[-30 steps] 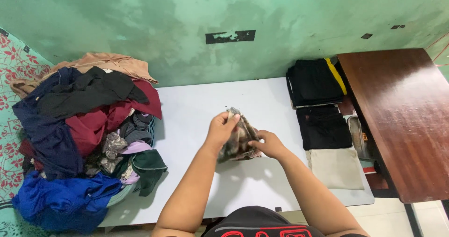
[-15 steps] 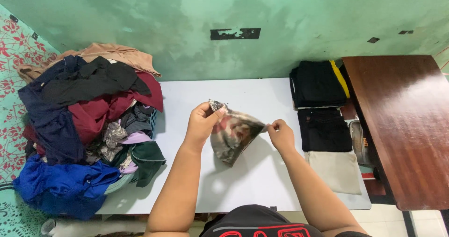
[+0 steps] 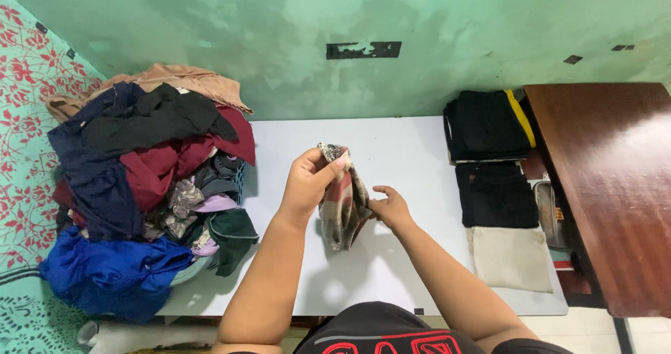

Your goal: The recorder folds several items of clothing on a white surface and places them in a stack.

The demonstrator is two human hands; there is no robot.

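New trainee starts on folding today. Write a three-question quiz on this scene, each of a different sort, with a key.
1. True or false: the left hand pinches the patterned cloth at its top.
2. How many folded pieces lie at the right end of the white table? A two, B three, C five.
3. Fill in: the unfolded pile sits to the person's ____.

Key: 1 true; 2 B; 3 left.

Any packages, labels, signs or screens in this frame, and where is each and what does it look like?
No packages, signs or screens.
Shirt print: bottom centre on the person's black top, red and white shapes, partly cut off.
Dark patch: green wall above the white table, a ragged rectangle; whether it is a label is unclear.
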